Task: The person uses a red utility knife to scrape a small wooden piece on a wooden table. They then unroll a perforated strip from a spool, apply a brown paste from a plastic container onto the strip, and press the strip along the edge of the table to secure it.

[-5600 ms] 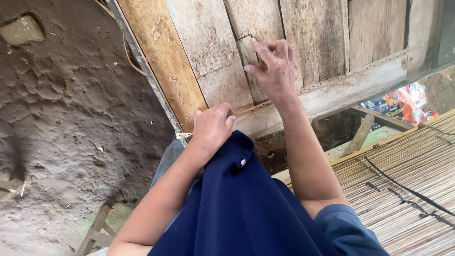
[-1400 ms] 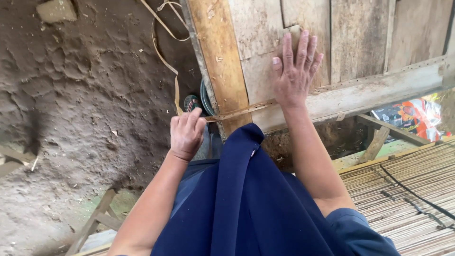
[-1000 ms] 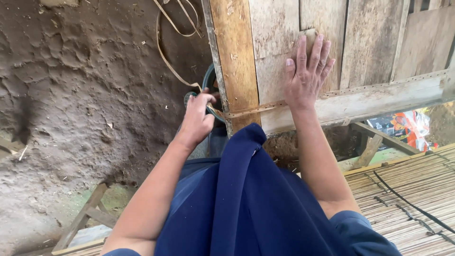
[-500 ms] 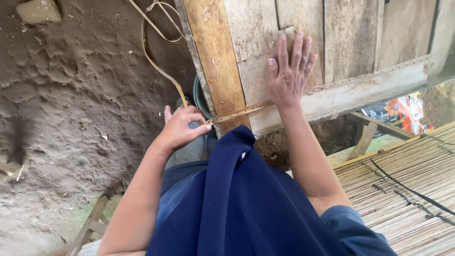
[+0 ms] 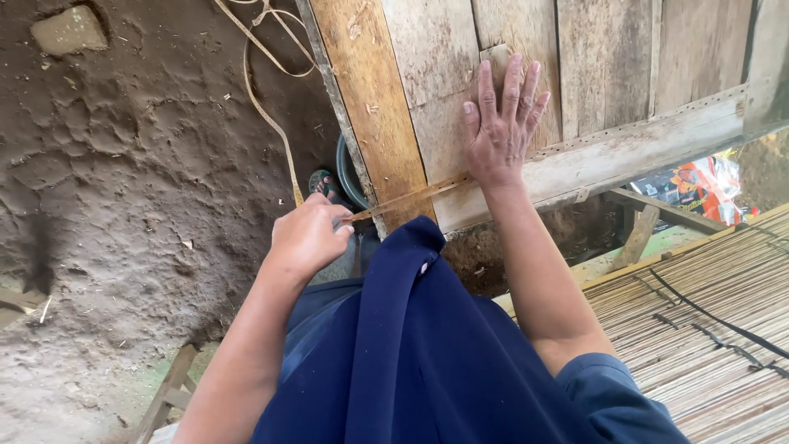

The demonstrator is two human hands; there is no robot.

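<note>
My right hand [image 5: 501, 123] lies flat, fingers spread, against a weathered wooden plank wall [image 5: 625, 66]. A thin tan bamboo strip [image 5: 407, 197] runs from under that hand across an upright orange-brown post [image 5: 370, 99] to my left hand [image 5: 308, 238], which is closed on the strip's end. The strip's loose length [image 5: 263, 90] trails up over the dirt. A dark blue cloth [image 5: 411, 345] hangs from my chest between my arms.
Rough grey-brown earth [image 5: 123, 181] fills the left, with a stone [image 5: 70, 29] at the top. A dark round container [image 5: 349, 168] sits behind the post. A slatted bamboo mat [image 5: 707, 329] lies at the right. Coloured litter [image 5: 699, 181] shows under the wall.
My left hand has moved from near my knee to the post and taken the strip's end, then drawn it back left. My right hand stays pressed on the planks.
</note>
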